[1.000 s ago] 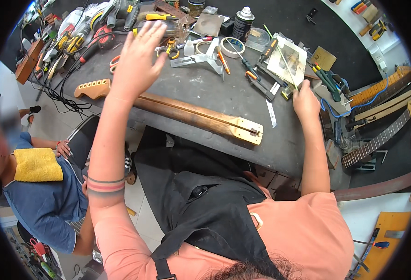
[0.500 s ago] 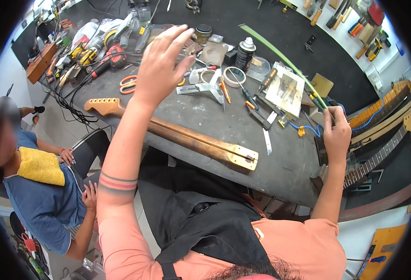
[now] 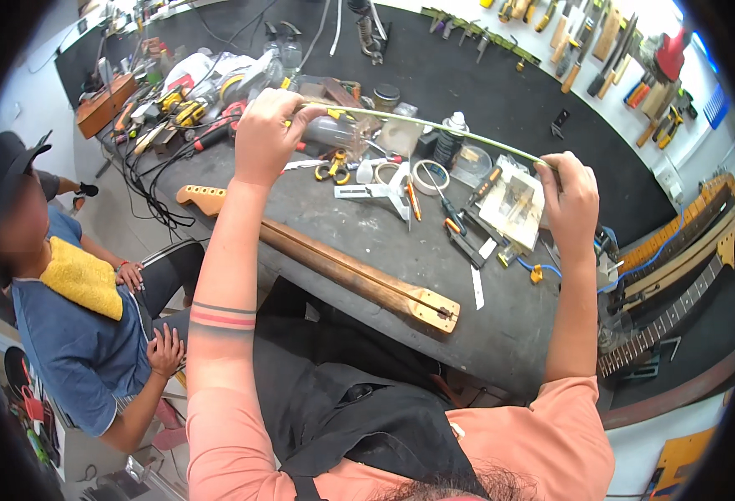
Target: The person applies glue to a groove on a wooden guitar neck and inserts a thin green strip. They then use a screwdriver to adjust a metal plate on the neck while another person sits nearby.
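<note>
A long, thin, pale green strip is stretched between my two raised hands above the bench, bowing slightly. My left hand pinches its left end between thumb and fingers. At the other end, my right hand is closed on the strip in the same way. Below them a wooden guitar neck lies along the near side of the bench, its back up and a dark stripe down its middle. Its headstock with tuner holes points left, and its pale heel points right.
On the dark bench lie a metal square, a tape roll, a spray can, screwdrivers and power tools. A seated person with a yellow towel is at left. Another fretted neck lies at right.
My left hand has closed on the strip's free end, which was loose in the air before. The strip has swung to lie nearly level across, and my right hand has moved a little left and up.
</note>
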The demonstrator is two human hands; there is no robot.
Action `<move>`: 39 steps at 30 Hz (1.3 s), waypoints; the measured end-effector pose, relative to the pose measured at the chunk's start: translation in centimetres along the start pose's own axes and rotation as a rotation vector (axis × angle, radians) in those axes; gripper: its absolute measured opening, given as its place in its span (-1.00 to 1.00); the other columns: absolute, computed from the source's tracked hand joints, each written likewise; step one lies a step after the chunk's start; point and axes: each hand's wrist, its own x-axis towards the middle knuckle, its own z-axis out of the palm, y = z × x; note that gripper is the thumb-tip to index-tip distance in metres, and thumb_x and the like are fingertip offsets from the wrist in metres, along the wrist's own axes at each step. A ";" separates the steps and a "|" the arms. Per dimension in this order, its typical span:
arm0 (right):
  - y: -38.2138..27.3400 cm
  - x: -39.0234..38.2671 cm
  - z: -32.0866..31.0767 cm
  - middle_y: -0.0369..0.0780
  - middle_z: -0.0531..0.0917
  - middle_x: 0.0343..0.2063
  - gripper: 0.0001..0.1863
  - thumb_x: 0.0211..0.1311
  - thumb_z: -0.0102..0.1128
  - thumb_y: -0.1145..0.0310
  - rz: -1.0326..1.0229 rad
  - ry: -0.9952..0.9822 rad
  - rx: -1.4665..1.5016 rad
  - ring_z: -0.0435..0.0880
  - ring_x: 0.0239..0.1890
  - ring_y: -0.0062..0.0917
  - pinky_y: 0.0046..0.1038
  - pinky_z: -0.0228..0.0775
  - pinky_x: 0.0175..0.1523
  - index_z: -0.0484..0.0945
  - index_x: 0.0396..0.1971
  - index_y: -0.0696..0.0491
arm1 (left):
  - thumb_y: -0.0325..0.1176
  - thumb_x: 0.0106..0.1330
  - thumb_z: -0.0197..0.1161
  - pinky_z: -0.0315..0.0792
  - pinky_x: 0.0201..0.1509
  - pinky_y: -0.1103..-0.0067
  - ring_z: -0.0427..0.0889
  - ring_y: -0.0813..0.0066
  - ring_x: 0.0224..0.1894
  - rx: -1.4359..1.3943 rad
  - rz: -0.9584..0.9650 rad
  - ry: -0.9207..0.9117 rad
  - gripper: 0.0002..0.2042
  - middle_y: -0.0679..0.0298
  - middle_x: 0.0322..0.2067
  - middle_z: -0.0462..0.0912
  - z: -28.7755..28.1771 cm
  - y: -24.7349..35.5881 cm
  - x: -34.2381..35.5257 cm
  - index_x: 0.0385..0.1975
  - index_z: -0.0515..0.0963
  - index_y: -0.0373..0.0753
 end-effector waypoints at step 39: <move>-0.1 2.4 -2.8 -0.28 0.57 -0.54 -0.70 0.43 0.46 0.23 -0.066 0.211 -0.293 0.55 -0.48 -0.34 -0.35 0.34 -0.07 0.55 -0.41 0.03 | 0.07 0.29 0.55 0.30 -0.09 0.38 0.60 0.35 -0.38 0.209 -0.062 0.427 -0.62 0.39 -0.49 0.65 -0.9 1.2 1.0 -0.45 0.67 -0.13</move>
